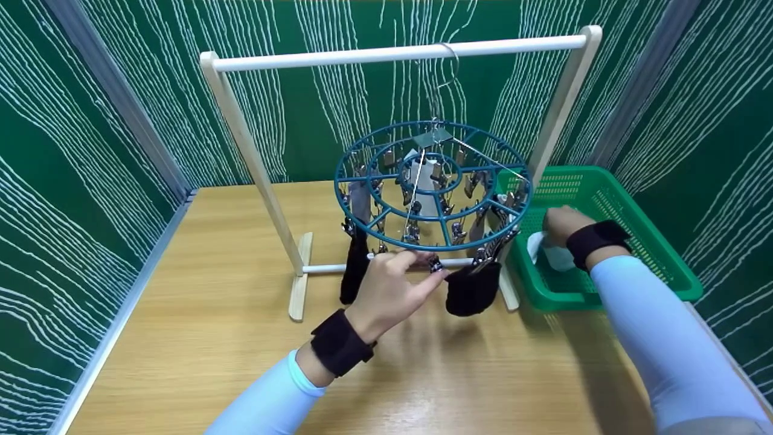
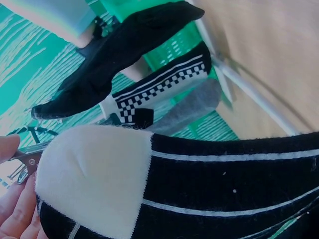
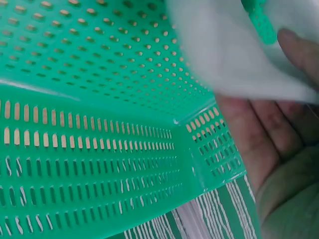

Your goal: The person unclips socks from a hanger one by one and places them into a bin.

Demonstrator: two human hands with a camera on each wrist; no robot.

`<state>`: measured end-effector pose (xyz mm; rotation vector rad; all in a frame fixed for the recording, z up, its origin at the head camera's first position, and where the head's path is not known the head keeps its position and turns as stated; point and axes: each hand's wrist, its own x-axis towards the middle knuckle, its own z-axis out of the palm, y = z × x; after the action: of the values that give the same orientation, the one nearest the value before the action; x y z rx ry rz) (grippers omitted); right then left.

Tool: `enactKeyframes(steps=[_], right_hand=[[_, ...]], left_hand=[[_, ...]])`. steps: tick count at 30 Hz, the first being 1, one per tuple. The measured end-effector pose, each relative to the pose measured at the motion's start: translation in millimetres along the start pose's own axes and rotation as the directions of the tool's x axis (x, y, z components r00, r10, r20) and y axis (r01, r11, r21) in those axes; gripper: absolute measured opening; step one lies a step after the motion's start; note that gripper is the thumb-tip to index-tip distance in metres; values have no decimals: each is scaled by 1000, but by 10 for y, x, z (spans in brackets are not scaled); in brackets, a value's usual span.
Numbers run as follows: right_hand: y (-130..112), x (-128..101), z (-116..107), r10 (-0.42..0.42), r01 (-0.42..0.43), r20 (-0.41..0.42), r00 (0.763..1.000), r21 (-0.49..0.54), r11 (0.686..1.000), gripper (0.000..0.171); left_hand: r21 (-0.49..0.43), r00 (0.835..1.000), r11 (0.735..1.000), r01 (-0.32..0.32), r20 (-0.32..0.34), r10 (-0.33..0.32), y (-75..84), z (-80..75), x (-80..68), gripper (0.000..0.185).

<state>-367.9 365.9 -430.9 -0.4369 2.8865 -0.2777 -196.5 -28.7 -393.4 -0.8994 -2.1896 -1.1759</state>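
A round teal clip hanger (image 1: 459, 246) hangs by a hook from the white rail (image 1: 362, 56) of a wooden rack. Socks hang from its clips: a long black one (image 1: 354, 272) at the left and a short black one (image 1: 474, 290) at the front right. My left hand (image 1: 423, 266) reaches up to the front rim and pinches a metal clip (image 2: 27, 158) between thumb and fingers (image 2: 17, 211). Beside it hangs a black sock with a white toe and stripes (image 2: 224, 184). My right hand (image 1: 558, 226) is inside the green basket (image 1: 640, 223) and holds a white cloth (image 1: 546, 254) (image 3: 234, 55).
Behind the striped sock hang a checkered sock (image 2: 159, 84), a grey one (image 2: 194, 107) and a black one (image 2: 124, 45). The rack stands mid-table on a wooden top (image 1: 211, 302). Green patterned walls (image 1: 90, 151) close in the left, back and right. The basket's perforated wall (image 3: 99, 149) fills the right wrist view.
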Motion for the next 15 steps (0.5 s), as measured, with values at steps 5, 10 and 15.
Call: enactKeyframes(steps=[5,10,15], right_hand=[[88,147,140,13,-14,124,992,8,1000,9],[255,284,303,25,-22,175,984,-22,1000,12],[478,398,453,-19,25,135,991,-41,999,10]], left_hand=[[-3,1000,1000,-3,-1,3,-1,-8,7,19],[-4,1000,1000,16,10,-16,4,-11,9,18],[-10,999,1000,30,17,-29,11,-14,11,18]])
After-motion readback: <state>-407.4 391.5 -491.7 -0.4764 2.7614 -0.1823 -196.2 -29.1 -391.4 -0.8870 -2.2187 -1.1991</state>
